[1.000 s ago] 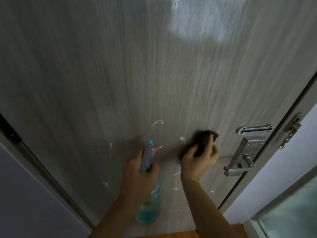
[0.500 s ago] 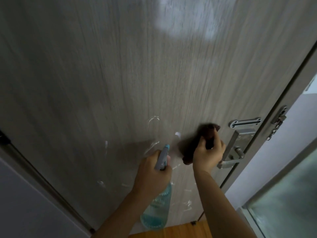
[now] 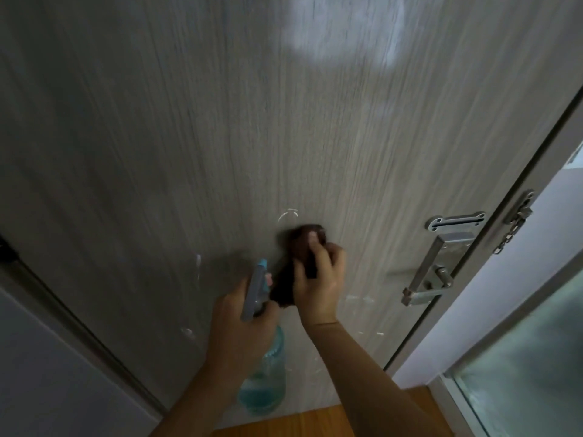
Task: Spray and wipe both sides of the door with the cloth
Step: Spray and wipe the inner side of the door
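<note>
Low on the door (image 3: 220, 121), beside the handle, the right hand (image 3: 318, 285) presses the bunched dark cloth (image 3: 303, 247) to the grey wood-grain face.
Streaks may dry if scattered droplets go unwiped; the left hand (image 3: 243, 323), clenched round the translucent blue spray bottle (image 3: 263, 383), could knock it against the panel, and the cloth might snag the angular metal lever handle (image 3: 426, 279).

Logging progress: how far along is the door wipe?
Done: this side of the door is sprayed; white streaks show low down.
In hand: right hand presses the dark cloth beside the lever handle; left hand grips the spray bottle.
Left: remaining streaks; the other side is not visible.
</note>
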A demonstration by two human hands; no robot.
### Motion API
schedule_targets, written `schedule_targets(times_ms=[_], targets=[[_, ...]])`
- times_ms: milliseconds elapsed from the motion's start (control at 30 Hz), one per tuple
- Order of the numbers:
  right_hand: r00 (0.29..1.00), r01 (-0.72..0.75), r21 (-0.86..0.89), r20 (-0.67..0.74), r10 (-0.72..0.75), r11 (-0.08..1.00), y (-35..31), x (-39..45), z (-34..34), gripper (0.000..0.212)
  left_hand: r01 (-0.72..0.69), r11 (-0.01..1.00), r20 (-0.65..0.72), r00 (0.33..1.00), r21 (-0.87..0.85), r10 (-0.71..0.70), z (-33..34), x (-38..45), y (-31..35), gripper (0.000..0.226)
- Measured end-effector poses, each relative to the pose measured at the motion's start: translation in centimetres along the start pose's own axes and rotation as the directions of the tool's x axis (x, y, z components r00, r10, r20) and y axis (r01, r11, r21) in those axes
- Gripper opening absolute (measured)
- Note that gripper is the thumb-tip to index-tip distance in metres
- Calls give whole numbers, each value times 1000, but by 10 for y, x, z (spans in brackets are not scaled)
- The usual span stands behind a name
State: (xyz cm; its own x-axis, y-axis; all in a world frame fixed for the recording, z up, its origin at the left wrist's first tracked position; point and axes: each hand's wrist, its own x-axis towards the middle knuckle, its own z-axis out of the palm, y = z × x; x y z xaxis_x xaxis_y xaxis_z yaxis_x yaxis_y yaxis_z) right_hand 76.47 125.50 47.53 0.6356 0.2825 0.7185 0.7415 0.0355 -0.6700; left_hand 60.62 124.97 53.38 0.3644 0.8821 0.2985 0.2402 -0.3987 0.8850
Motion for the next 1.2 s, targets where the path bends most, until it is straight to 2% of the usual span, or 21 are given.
schedule_targets(times_ms=[33,67,133,200,267,300,367,433,467,567,733,800,833,900,967,1000,1067,1100,1200], targets=[[998,60,-1,30,-60,998,0,1,0,53,6,1000,-5,1000,3,-6,-6,0,-1,21],[998,56,1,19,-56,998,1,5,-3,53,7,1000,-10,1000,16,-7,-12,-1,-2,25],[988,-84,12,-129,84,996,6,20,-16,53,8,1000,-27,1000,29,-7,-22,-1,-6,34],[893,-308,82,-318,318,948,14,44,-28,49,14,999,-50,999,38,-13,-29,2,-10,38],[790,-409,165,-429,439,898,12,62,-25,48,23,999,-74,997,40,-20,-31,5,-13,39],[785,-392,158,-457,419,906,7,63,-15,49,28,999,-83,996,38,-25,-30,6,-14,40],[862,-285,83,-414,293,955,-13,46,8,52,32,999,-101,995,33,-29,-29,8,-13,38],[961,-112,27,-253,115,993,-31,19,22,56,16,1000,-106,994,27,-13,-28,10,-11,36],[983,-42,24,-178,45,999,-35,11,22,58,10,1000,-103,995,24,-7,-28,11,-10,33],[992,28,56,-121,-21,998,-34,27,9,57,-4,1000,-81,997,11,4,-29,12,-6,32],[960,-37,50,-275,50,998,-49,80,-7,53,7,1000,-80,997,-26,-9,-31,13,0,45],[957,-22,-9,-290,19,1000,-51,76,1,54,25,999,-82,996,-42,-28,-32,15,-1,44],[967,24,-49,-251,-36,998,-49,64,7,55,31,999,-80,996,-43,-35,-32,16,0,43],[977,203,-120,-41,-210,972,-38,30,17,60,35,999,-86,996,-38,-38,-33,18,-1,39],[924,367,-151,171,-342,918,-23,1,18,67,40,998,-92,995,-49,-44,-36,19,-2,39],[914,381,-149,210,-347,912,-17,-5,15,69,34,998,-87,995,-54,-39,-38,19,-2,40],[939,315,-126,183,-290,940,-19,4,6,68,31,998,-78,996,-49,-34,-42,18,-2,42],[959,267,-118,127,-252,957,-24,15,1,67,30,998,-83,996,-48,-34,-44,18,-2,43],[982,130,-63,-128,-137,990,-46,72,-15,57,33,998,-96,995,-56,-39,-46,16,-2,46]])
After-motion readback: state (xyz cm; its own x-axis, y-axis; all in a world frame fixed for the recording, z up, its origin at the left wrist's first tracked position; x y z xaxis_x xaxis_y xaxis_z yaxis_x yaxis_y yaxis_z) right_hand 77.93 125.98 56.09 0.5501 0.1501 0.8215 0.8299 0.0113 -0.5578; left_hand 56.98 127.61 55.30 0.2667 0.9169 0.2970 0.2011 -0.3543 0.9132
